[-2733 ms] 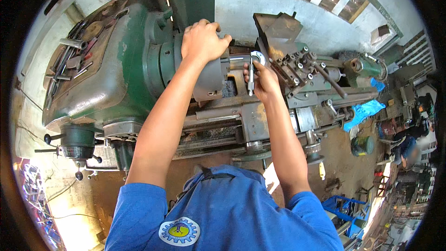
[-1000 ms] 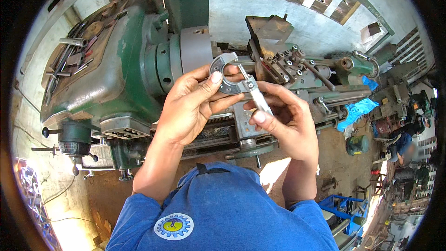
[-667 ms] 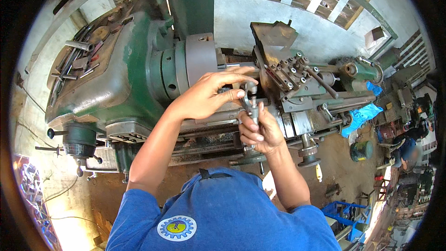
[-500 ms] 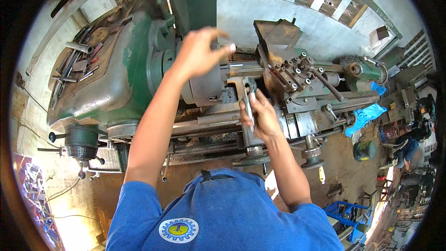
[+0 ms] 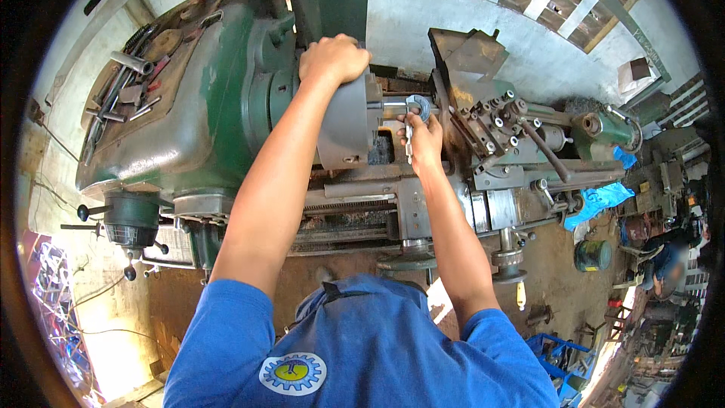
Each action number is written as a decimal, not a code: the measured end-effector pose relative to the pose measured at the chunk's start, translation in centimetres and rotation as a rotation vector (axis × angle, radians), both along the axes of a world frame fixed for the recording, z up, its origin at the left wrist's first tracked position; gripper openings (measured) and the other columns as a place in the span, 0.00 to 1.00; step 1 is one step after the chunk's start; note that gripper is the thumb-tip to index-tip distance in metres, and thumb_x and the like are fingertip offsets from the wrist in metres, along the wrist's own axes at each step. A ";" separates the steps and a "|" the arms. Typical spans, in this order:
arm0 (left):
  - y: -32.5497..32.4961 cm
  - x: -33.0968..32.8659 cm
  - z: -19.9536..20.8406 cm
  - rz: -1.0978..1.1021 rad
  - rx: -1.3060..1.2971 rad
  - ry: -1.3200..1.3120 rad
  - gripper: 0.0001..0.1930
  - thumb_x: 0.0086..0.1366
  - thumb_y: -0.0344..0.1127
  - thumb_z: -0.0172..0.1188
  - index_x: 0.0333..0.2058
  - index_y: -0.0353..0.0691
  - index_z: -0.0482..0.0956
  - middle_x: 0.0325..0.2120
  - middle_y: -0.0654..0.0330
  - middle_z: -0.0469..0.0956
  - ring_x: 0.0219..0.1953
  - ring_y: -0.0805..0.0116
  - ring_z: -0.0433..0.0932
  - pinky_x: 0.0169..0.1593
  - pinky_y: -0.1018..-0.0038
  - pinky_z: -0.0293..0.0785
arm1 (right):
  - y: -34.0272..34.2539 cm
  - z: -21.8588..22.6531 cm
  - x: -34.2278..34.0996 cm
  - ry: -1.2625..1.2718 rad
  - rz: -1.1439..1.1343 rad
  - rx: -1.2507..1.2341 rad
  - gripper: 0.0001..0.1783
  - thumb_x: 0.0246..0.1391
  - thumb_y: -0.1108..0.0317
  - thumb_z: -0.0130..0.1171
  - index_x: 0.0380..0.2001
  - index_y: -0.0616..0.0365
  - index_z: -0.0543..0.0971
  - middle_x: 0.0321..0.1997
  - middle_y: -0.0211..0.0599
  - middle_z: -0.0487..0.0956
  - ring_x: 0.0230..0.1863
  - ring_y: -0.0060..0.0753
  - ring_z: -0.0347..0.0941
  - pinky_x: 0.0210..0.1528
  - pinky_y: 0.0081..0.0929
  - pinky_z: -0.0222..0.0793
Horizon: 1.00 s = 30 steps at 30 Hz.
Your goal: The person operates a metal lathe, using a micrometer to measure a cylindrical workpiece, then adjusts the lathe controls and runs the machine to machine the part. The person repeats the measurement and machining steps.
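Partly hidden: micrometer (image 5: 410, 136) at the metal bar (image 5: 393, 109)

The right hand (image 5: 425, 134) is closed around the micrometer, its fingers covering the tool's middle; the slim barrel points down and the curved frame shows above. That frame overlaps the bar beside the lathe chuck (image 5: 343, 128), but whether its measuring faces touch cannot be told. The left hand (image 5: 334, 60) lies over the chuck's top, fingertips out of sight, so I cannot tell whether it grips. Loose tools (image 5: 124, 98) on the headstock (image 5: 189, 117) are jumbled, hard to separate.
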<state>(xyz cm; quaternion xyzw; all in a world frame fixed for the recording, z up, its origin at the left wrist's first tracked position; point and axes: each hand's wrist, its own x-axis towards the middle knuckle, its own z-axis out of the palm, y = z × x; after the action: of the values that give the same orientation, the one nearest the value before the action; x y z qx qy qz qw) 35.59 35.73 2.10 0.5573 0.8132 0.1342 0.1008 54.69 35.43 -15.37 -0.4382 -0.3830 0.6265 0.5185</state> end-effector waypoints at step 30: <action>-5.2 2.5 -4.6 -0.003 0.534 0.233 0.28 0.60 0.50 0.61 0.59 0.51 0.80 0.62 0.53 0.75 0.64 0.35 0.68 0.63 0.51 0.73 | 0.6 -0.4 0.3 0.126 0.033 -0.041 0.04 0.66 0.70 0.59 0.40 0.59 0.78 0.36 0.37 0.85 0.23 0.21 0.74 0.19 0.20 0.65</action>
<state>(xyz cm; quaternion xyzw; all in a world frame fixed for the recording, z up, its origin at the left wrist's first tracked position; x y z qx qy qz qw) 38.10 30.52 -2.51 0.5770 0.7544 0.2783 -0.1431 54.99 35.99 -15.78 -0.4020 -0.3437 0.6691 0.5221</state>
